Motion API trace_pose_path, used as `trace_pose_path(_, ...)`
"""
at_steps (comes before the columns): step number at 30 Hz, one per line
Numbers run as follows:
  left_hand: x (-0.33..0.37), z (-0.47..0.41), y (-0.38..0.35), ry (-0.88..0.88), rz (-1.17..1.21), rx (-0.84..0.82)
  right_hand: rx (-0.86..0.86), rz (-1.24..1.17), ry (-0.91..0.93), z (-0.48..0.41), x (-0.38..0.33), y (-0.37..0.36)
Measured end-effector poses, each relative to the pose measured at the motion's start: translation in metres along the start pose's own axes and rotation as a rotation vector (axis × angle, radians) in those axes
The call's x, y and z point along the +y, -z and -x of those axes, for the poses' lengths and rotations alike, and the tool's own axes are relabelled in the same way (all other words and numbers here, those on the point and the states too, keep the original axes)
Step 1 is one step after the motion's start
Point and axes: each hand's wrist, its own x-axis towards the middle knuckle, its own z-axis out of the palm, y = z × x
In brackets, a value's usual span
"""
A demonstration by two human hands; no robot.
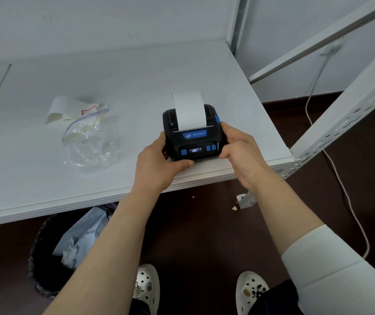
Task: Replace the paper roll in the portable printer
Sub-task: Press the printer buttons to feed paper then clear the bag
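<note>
Now, hands: left hand (159, 162) and right hand (238, 151) clasping printer (193, 139) sides.
Count: one printer, one paper strip (190, 110), one plastic bag (91, 137).

A black printer (193, 137) with bright blue buttons and a blue label panel carries a plain white paper strip (190, 110). The surface (45, 178) is white. A clear plastic bag (91, 139) has a blue and red zip line. White shoes (146, 289) speckled with dark holes stand on a dark brown floor (204, 235).

Black printer (193, 137) with blue buttons, display lit, sits near table's front edge; white paper strip (189, 110) sticks up from slot.
</note>
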Motion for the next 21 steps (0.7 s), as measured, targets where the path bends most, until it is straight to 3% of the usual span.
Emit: trace_pose_path(21, 0.0016, -0.0003, 0.0004, -0.004, 0.001, 0.005, 0.004, 0.037, -0.036, -0.0027, 0.0007, 0.0003)
